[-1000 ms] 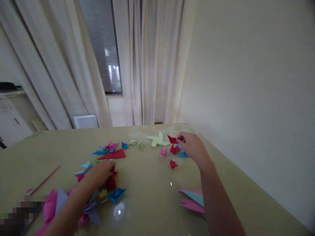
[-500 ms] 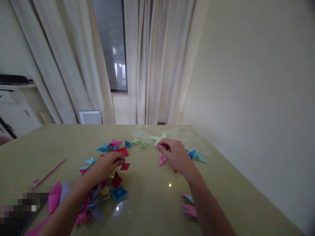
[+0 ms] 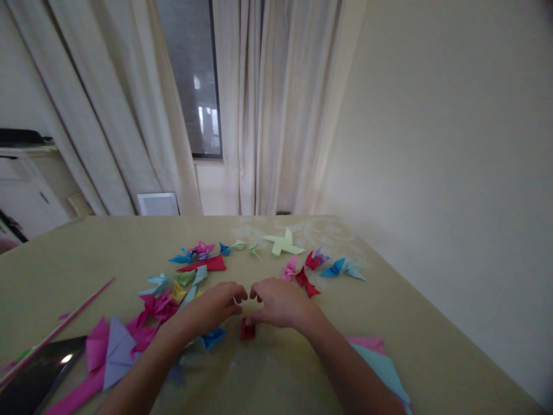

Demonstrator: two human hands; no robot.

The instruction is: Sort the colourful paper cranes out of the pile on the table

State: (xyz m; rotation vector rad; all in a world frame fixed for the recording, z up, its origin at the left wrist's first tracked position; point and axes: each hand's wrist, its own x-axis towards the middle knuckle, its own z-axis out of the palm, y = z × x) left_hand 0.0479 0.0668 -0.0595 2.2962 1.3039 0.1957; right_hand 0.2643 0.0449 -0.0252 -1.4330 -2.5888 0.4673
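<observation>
My left hand [image 3: 211, 308] and my right hand [image 3: 279, 304] meet over the middle of the beige table [image 3: 410, 323], fingertips almost touching. Both are curled around a small red folded paper piece [image 3: 247, 329] that shows just under them. A blue folded piece [image 3: 213, 338] lies beside my left wrist. Most of the red piece is hidden by my fingers.
Many coloured origami pieces lie scattered: a pale green pinwheel [image 3: 281, 245], red and pink pieces [image 3: 306, 275], blue ones [image 3: 341, 268], a red triangle [image 3: 203, 264]. Pink and lilac sheets [image 3: 106, 351] and a dark tablet [image 3: 34, 374] sit left. A pink stick [image 3: 64, 323] lies far left. Wall on the right.
Both hands have drawn back toward me and come together at the table's middle. My right hand left the far pieces; a small red piece is now under the two hands.
</observation>
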